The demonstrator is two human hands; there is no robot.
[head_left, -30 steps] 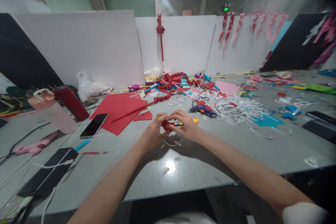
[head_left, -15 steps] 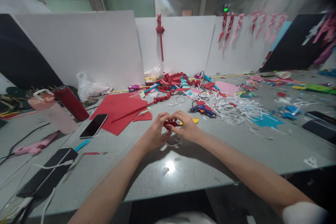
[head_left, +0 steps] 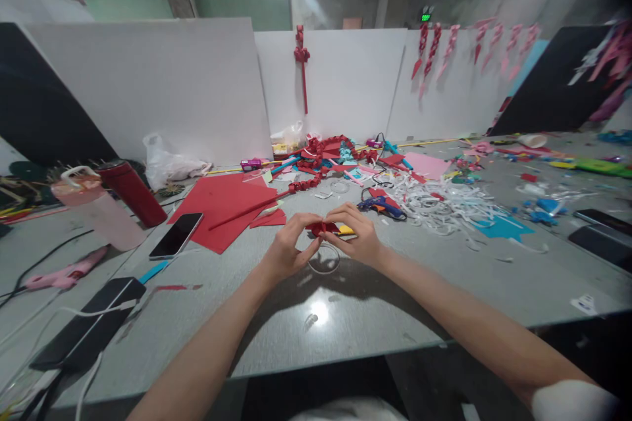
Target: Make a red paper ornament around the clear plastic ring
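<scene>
Between my two hands is a small red folded piece (head_left: 322,228), pinched from both sides above the table. My left hand (head_left: 291,247) grips its left side with thumb and fingers. On the other side my right hand (head_left: 358,237) pinches it, fingertips close to those of the left. A yellow-handled tool (head_left: 346,231) shows partly behind the right fingers. Just below the fingertips lies a clear round ring or roll (head_left: 326,271) on the grey table (head_left: 345,335).
Red sheets (head_left: 227,204) and a phone (head_left: 176,236) lie left. Further left stand a pink bottle (head_left: 101,214) and a red flask (head_left: 133,194). A blue glue gun (head_left: 382,204) and white paper strips (head_left: 439,204) are to the right. White boards (head_left: 340,92) stand behind.
My fingers have shifted on the red piece; the thumbs have come together beneath it and more of it shows. The ring is less covered by my left hand.
</scene>
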